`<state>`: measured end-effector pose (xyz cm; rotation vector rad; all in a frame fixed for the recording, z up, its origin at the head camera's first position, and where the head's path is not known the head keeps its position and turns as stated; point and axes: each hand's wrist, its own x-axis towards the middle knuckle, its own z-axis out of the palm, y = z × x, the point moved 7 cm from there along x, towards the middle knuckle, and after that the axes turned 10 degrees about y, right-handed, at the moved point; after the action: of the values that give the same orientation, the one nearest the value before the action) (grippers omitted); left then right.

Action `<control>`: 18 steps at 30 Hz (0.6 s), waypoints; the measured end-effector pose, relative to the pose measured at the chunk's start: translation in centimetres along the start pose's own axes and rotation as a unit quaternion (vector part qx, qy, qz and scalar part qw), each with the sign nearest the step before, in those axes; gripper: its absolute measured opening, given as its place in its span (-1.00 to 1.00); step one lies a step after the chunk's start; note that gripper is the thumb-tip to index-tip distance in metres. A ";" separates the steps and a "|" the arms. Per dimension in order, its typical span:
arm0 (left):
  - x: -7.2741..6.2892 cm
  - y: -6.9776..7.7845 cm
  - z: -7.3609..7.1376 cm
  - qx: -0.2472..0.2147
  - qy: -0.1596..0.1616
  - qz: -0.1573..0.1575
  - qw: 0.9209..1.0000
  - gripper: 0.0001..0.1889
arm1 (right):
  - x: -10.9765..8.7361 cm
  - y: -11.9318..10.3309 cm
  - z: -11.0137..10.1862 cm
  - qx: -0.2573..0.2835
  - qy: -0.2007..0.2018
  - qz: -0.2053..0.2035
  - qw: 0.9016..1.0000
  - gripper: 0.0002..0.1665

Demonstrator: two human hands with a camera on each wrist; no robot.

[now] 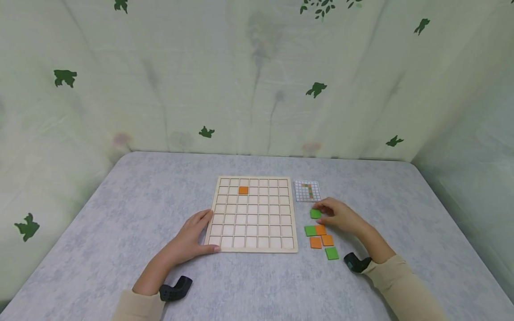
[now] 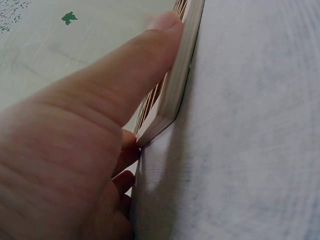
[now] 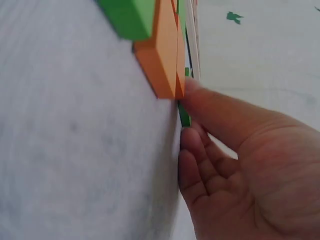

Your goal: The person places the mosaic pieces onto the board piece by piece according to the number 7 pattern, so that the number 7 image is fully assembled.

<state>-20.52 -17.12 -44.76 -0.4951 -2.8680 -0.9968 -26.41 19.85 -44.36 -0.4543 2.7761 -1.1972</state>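
A square wooden grid board (image 1: 253, 249) lies on the table with one orange tile (image 1: 243, 190) in a cell of its second row from the back. My left hand (image 1: 188, 238) rests at the board's front left corner, thumb along the front edge and fingers against the left side. Right of the board, my right hand (image 1: 339, 216) pinches a green tile (image 1: 316, 214) between thumb and fingers. In the right wrist view that green tile (image 3: 184, 114) shows edge-on, partly hidden by the fingers. A small printed pattern card (image 1: 307, 191) lies just beyond this hand.
Nearer me lie several loose tiles: a green tile (image 1: 310, 231) touching an orange tile (image 1: 320, 229), two more orange tiles (image 1: 316, 242), and another green tile (image 1: 332, 253). Behind the grey table (image 1: 160, 178) hangs a pale curtain (image 1: 225, 89) with green bird prints.
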 end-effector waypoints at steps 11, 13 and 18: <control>0.0 -0.2 0.1 -0.001 -0.002 -0.008 1.000 0.12 | 1.0 -1.7 -0.7 -0.026 0.005 -0.010 1.000 -0.69; -0.1 -0.2 0.1 -0.002 -0.001 -0.008 1.000 0.12 | 1.4 -2.5 -1.0 -0.010 0.010 -0.027 1.000 -0.66; -0.1 -0.1 0.1 -0.004 -0.001 -0.009 1.000 0.12 | 2.9 -4.7 -1.6 0.034 0.027 -0.054 0.998 -0.63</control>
<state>-20.46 -17.19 -44.90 -0.4726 -2.8753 -1.0115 -28.35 17.04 -39.80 -0.5796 2.7774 -1.3418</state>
